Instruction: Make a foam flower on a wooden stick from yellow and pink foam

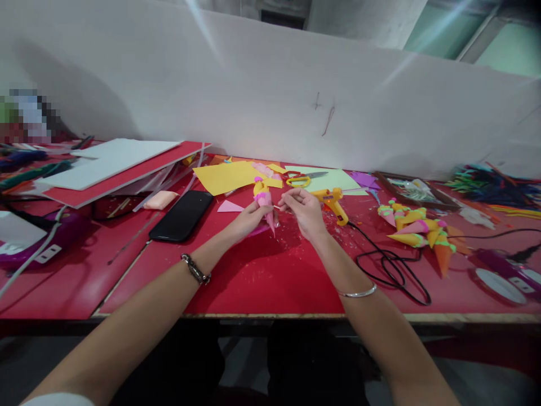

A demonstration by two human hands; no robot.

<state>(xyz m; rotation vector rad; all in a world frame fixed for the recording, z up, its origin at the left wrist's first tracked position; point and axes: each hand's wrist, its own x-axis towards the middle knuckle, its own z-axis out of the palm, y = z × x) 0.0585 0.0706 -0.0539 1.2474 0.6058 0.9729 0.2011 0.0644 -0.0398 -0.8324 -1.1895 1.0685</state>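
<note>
A: Held what in left hand?

B: Pink cone w/ yellow-and-pink top. Held above table, betw. front & back edges, w/ narrow tip aimed at front edge.

A: And fingers?

B: On left, clamped round cone's side. On right hand, drawn together at tips just beside cone; couldn't tell if pinching anything, too small.

A: Looked heavy?

B: No, v. light. Prob. thin & fairly stiff, not slippery, but easily crushed, esp. at tip.

A: Best gripped where?

B: Prob. round wide part just under top, w/ gentle pinch; best not squeezed at tip or top.

A: Saw what else?

B: Glue gun right of right hand, phone toward table's left edge, more cones toward right edge.
</note>
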